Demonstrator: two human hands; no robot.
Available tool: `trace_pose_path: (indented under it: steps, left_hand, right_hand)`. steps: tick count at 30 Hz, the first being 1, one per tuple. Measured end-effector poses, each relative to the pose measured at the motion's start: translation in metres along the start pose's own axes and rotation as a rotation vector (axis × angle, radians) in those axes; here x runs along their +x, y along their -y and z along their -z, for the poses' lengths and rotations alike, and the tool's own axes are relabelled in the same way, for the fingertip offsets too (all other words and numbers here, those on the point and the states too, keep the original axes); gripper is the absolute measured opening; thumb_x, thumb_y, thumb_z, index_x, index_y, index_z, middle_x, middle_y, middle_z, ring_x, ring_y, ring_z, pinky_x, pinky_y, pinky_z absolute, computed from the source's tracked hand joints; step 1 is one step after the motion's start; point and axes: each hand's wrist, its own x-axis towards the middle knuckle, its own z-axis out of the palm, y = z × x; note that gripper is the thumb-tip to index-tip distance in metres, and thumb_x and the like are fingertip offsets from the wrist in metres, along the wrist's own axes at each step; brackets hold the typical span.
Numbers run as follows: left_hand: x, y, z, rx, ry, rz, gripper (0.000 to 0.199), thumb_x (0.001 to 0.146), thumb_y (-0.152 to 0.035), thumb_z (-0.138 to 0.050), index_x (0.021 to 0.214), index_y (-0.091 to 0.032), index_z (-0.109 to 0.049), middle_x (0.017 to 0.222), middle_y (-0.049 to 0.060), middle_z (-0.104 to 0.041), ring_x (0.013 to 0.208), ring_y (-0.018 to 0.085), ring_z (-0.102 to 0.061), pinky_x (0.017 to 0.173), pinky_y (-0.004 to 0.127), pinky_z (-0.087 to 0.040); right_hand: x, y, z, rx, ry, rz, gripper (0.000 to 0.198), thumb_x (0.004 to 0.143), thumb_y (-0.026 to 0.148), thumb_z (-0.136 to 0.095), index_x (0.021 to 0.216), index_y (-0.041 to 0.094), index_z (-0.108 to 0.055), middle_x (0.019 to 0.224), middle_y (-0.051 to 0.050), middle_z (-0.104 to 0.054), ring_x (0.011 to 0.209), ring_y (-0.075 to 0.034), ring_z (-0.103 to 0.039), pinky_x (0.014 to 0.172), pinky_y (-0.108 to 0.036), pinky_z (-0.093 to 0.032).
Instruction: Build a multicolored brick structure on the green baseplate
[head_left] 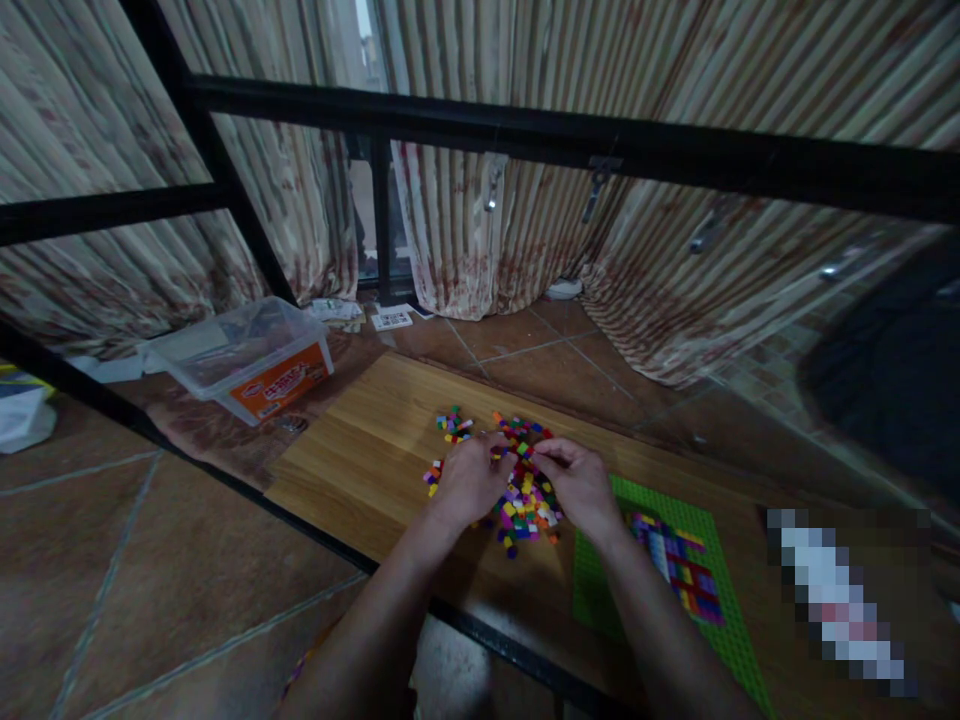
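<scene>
Many small toy bricks (529, 508) in mixed colours lie in a loose pile on the wooden tabletop. Over the pile's left side is my left hand (474, 478), its fingers curled in a pinch; what sits between them is too small to make out. My right hand (583, 488) faces it from the right, thumb and index finger closed on a small toy brick (532, 457) at the fingertips. The two hands are close together, with coloured bricks between them. Under my right forearm lies a green baseplate (705, 520) bearing a multicoloured block of joined bricks (694, 578), partly hidden by the arm.
The wooden table (352, 440) has a dark metal frame bar (570, 140) crossing beyond it. On the tiled floor to the left stands a clear plastic bin (255, 365) with an orange label. Striped curtains (510, 230) hang behind. A blurred-out item (840, 600) lies at the right.
</scene>
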Motion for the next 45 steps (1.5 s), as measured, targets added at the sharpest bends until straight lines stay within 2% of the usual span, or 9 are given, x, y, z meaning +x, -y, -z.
trace_pose_path:
  steps: [5, 12, 15, 19, 23, 29, 36, 40, 45]
  left_hand:
    - [0.003, 0.008, -0.011, -0.307, 0.145, -0.128, 0.020, 0.085, -0.028, -0.052, 0.082, -0.017, -0.068, 0.069, -0.001, -0.064, 0.061, 0.012, -0.056, 0.058, 0.022, -0.043]
    - [0.000, 0.010, -0.020, -0.557, 0.197, -0.043, 0.014, 0.080, -0.027, -0.055, 0.073, -0.016, -0.060, 0.063, -0.003, -0.058, 0.057, 0.010, -0.052, 0.054, 0.020, -0.041]
    - [-0.002, 0.008, -0.020, -0.541, 0.194, -0.042, 0.012, 0.078, -0.026, -0.056, 0.073, -0.016, -0.060, 0.064, -0.003, -0.059, 0.057, 0.010, -0.052, 0.055, 0.020, -0.040]
    - [-0.004, 0.002, -0.022, -0.392, 0.129, -0.033, 0.010, 0.076, -0.019, -0.052, 0.068, -0.016, -0.058, 0.062, -0.003, -0.057, 0.058, 0.010, -0.050, 0.056, 0.020, -0.038]
    - [-0.004, 0.000, -0.023, -0.291, 0.080, -0.030, 0.013, 0.077, -0.018, -0.051, 0.065, -0.017, -0.057, 0.059, -0.003, -0.055, 0.057, 0.010, -0.050, 0.054, 0.020, -0.037]
    - [-0.001, 0.006, -0.025, -0.305, 0.098, -0.022, 0.013, 0.079, -0.021, -0.051, 0.071, -0.017, -0.060, 0.062, -0.003, -0.059, 0.060, 0.011, -0.054, 0.055, 0.021, -0.040]
    - [0.000, 0.006, -0.025, -0.505, 0.129, -0.017, 0.006, 0.075, -0.020, -0.058, 0.072, -0.016, -0.062, 0.068, -0.002, -0.065, 0.061, 0.011, -0.057, 0.058, 0.021, -0.044]
    - [-0.003, 0.001, -0.028, -0.472, 0.104, -0.008, 0.009, 0.076, -0.016, -0.057, 0.075, -0.016, -0.066, 0.074, 0.001, -0.069, 0.066, 0.013, -0.062, 0.062, 0.022, -0.047]
    - [-0.007, -0.002, -0.035, -0.309, -0.016, 0.011, 0.015, 0.078, -0.016, -0.058, 0.084, -0.017, -0.071, 0.082, 0.004, -0.073, 0.074, 0.016, -0.066, 0.068, 0.024, -0.049]
  right_hand:
    - [-0.020, 0.012, 0.005, 0.177, 0.049, -0.018, 0.019, 0.073, 0.032, -0.065, 0.085, 0.018, -0.072, 0.085, -0.005, -0.075, 0.079, -0.019, -0.068, 0.077, -0.033, -0.052]
    - [-0.036, 0.010, 0.002, 0.310, -0.046, -0.092, 0.029, 0.068, 0.032, -0.070, 0.094, 0.019, -0.069, 0.090, -0.006, -0.075, 0.084, -0.020, -0.069, 0.079, -0.036, -0.055]
    - [-0.038, 0.006, -0.002, 0.311, -0.079, -0.105, 0.029, 0.068, 0.031, -0.070, 0.094, 0.018, -0.069, 0.087, -0.006, -0.075, 0.080, -0.020, -0.070, 0.077, -0.036, -0.055]
    - [-0.040, 0.003, -0.008, 0.242, -0.146, -0.085, 0.025, 0.071, 0.030, -0.066, 0.093, 0.019, -0.068, 0.086, -0.007, -0.075, 0.080, -0.021, -0.070, 0.077, -0.036, -0.056]
    - [-0.039, 0.001, -0.010, 0.173, -0.149, -0.070, 0.022, 0.073, 0.029, -0.063, 0.092, 0.019, -0.068, 0.088, -0.007, -0.075, 0.083, -0.021, -0.070, 0.080, -0.037, -0.055]
    - [-0.037, 0.001, -0.006, 0.184, -0.119, -0.056, 0.022, 0.074, 0.027, -0.061, 0.093, 0.019, -0.068, 0.087, -0.006, -0.074, 0.081, -0.019, -0.069, 0.079, -0.035, -0.054]
    - [-0.040, 0.003, -0.005, 0.219, -0.089, -0.061, 0.025, 0.073, 0.025, -0.062, 0.097, 0.019, -0.067, 0.084, -0.005, -0.074, 0.076, -0.018, -0.069, 0.073, -0.031, -0.053]
    - [-0.041, 0.007, -0.008, 0.188, -0.134, -0.092, 0.024, 0.072, 0.023, -0.060, 0.095, 0.018, -0.067, 0.082, -0.006, -0.074, 0.074, -0.018, -0.069, 0.070, -0.030, -0.053]
    - [-0.042, 0.015, -0.011, 0.043, -0.195, -0.098, 0.023, 0.074, 0.021, -0.058, 0.095, 0.019, -0.067, 0.082, -0.005, -0.075, 0.075, -0.019, -0.070, 0.072, -0.032, -0.053]
